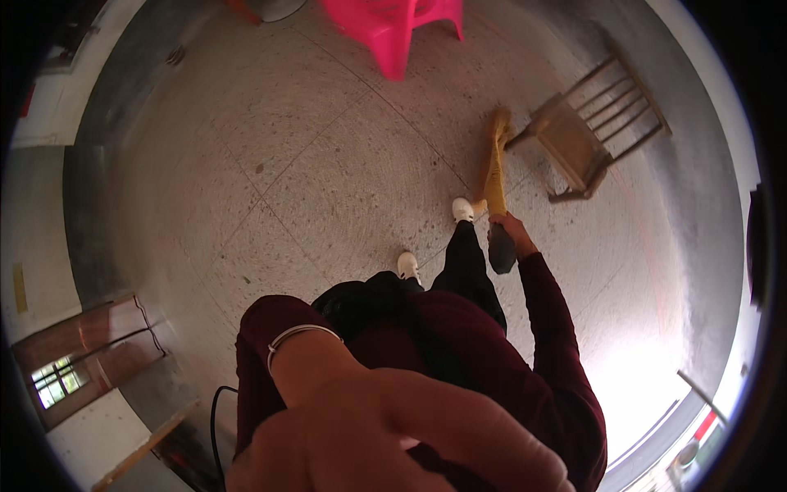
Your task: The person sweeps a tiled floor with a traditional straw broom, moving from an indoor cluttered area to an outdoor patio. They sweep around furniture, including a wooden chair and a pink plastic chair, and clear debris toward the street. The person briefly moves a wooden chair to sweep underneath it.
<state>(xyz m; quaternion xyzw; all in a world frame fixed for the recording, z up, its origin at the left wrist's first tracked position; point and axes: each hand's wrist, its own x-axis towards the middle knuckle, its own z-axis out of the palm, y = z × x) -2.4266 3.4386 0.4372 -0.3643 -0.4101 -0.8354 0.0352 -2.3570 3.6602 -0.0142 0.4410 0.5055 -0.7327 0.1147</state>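
My left hand (352, 435) is raised very close to the camera, its back showing and a bracelet (299, 332) round the wrist. One finger stretches out to the right with a small gap beneath it. The other fingertips are cut off by the lower edge, and no held thing shows. Low at my right side, my right hand (515, 234) is closed round a long yellow thing (495, 168) with a dark end (502, 251). It points away from me over the floor, its far end near a wooden chair; its kind I cannot make out.
The brown wooden chair (582, 135) with a slatted back stands ahead on the right. A bright pink plastic seat (393, 33) is at the far side. My white shoes (463, 210) are on the speckled grey floor (328, 164). A black cable (216, 418) hangs at my left.
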